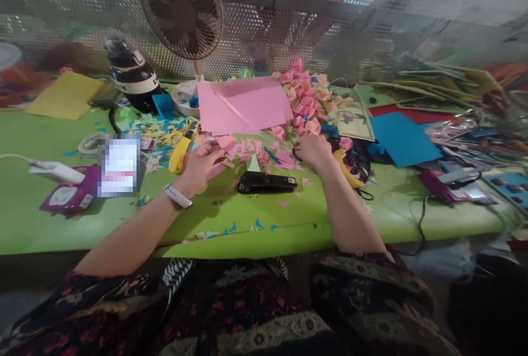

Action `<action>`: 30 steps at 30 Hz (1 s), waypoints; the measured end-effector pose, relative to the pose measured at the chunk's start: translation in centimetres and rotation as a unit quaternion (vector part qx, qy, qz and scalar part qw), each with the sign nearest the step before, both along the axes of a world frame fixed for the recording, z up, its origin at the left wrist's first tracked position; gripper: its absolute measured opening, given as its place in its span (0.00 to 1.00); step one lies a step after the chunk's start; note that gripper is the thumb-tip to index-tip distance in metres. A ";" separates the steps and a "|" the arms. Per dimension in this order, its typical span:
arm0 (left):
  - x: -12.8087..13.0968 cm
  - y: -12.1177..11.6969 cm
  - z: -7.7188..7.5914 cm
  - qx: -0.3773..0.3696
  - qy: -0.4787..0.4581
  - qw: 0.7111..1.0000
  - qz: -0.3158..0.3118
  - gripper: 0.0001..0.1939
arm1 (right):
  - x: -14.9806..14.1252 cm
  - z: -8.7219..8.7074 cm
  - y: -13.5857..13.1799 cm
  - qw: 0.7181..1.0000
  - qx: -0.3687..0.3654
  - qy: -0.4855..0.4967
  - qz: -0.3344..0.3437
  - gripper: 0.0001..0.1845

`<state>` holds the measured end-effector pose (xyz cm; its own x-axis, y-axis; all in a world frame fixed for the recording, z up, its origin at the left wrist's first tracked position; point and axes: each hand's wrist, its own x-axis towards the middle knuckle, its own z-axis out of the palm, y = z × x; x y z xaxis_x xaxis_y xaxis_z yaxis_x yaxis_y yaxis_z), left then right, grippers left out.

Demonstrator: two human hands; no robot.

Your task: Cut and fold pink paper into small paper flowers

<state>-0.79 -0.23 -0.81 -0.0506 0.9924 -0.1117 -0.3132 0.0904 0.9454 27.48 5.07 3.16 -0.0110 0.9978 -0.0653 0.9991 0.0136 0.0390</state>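
Observation:
My left hand (202, 160), with a white band on the wrist, pinches a small pink paper piece (226, 146) between thumb and fingers. Over on the right, my right hand (313, 151) reaches down beside a heap of folded pink paper flowers (307, 104); its fingers are curled together and whatever they hold is hidden. Between the hands lies a black stapler (267, 182), with pink paper scraps (251, 149) behind it. A yellow-handled cutting tool (180, 153) rests just left of my left hand. Beyond the scraps is a large pink sheet (245, 105).
A fan (181, 6) and a black bottle (131, 75) stand at the back. On the left are a phone (119, 166) and a purple power socket (68, 196). A yellow curved object (348, 168) sits by my right forearm, with a blue sheet (404, 137) farther right.

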 end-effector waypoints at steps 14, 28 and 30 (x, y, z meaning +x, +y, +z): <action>0.3 -0.5 0.3 0.007 0.041 0.999 0.017 0.15 | -1.2 1.5 -2.0 0.985 -0.003 0.035 0.167 0.20; -0.3 0.2 -0.7 0.022 0.183 0.982 0.039 0.11 | -2.8 1.2 -2.1 0.992 0.011 0.027 0.123 0.14; -0.2 0.2 -0.6 -0.032 0.141 0.989 0.007 0.13 | -2.9 1.3 -2.2 0.991 0.028 0.047 0.120 0.15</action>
